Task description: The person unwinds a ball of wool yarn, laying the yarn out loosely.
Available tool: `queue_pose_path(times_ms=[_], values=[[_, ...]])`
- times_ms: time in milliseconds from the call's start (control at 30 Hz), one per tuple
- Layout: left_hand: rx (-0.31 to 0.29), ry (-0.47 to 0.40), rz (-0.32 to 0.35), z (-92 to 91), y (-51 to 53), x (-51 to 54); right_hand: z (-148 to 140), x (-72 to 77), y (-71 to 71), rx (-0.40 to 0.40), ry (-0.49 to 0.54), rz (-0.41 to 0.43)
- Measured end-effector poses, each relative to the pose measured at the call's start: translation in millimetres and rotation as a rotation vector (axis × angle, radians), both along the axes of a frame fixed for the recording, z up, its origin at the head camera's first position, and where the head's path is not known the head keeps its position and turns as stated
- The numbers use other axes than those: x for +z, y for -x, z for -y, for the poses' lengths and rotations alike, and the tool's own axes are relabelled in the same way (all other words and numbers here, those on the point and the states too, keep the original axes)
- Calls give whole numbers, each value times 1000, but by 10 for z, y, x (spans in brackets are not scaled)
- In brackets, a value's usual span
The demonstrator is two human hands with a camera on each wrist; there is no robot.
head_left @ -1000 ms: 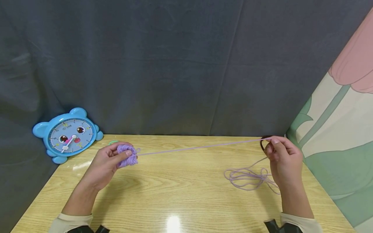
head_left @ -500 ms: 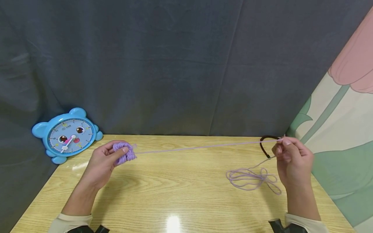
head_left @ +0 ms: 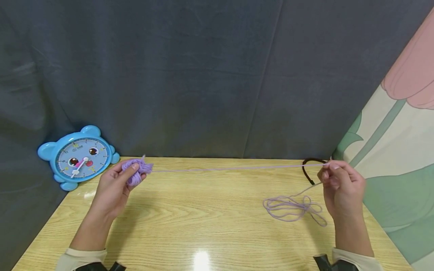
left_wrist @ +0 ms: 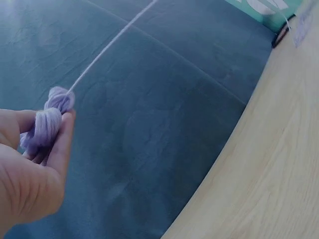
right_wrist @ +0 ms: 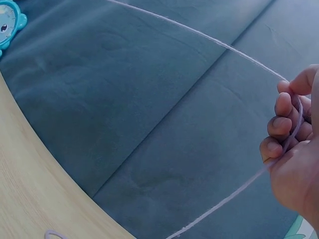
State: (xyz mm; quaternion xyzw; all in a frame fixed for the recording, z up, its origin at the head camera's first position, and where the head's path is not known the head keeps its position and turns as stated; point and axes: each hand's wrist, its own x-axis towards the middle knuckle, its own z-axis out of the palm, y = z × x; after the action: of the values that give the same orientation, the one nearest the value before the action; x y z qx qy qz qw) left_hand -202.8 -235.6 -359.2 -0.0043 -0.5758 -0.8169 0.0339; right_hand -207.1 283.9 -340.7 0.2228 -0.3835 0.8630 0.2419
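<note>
In the head view, the left hand (head_left: 113, 190) grips a small bundle of purple yarn (head_left: 133, 177) between thumb and fingers. A single strand (head_left: 230, 168) stretches from the bundle across to the right hand (head_left: 344, 192), which pinches it between thumb and forefinger. The right wrist view shows the strand (right_wrist: 199, 34) passing through the curled fingers of the right hand (right_wrist: 294, 134) and out below the palm. Loose loops of yarn (head_left: 288, 209) lie on the table left of the right wrist. In the left wrist view the bundle (left_wrist: 47, 124) is held above the table.
A blue bear-shaped clock (head_left: 83, 160) stands at the table's back left. A dark looped band (head_left: 305, 171) lies at the back right, beside the right hand. Behind the wooden table (head_left: 203, 210) hangs a dark curtain (head_left: 190, 82); a floral cloth (head_left: 400, 162) covers the right side.
Both hands have moved apart, the left one leftward and slightly up, the right one rightward. The bundle has turned in the left hand. More of the dark band shows.
</note>
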Motion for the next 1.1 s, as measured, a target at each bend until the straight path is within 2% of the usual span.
queue_pose_path(times_ms=[133, 267, 333, 467, 567, 633, 867, 1100], values=[[-89, -24, -23, 40, 1, -1, -31, 9, -4, -74, 1, 50], [-136, -16, -47, 70, -10, 1, -47, 30, -4, -129, 16, 75], [-151, 6, -55, 82, -17, 0, -58, 35, -4, -163, 0, 89], [-172, 59, -51, 95, -26, -5, -85, 38, -7, -171, 21, 82], [-174, 100, -46, 100, -27, -9, -109, 46, -8, -135, 83, 54], [-174, 126, -52, 105, -29, -11, -127, 53, -10, -137, 109, 61], [-251, 173, -120, 137, -32, -13, -172, 87, -32, -263, 149, 185], [-278, 173, -101, 150, -32, -18, -211, 119, -27, -329, 201, 232]])
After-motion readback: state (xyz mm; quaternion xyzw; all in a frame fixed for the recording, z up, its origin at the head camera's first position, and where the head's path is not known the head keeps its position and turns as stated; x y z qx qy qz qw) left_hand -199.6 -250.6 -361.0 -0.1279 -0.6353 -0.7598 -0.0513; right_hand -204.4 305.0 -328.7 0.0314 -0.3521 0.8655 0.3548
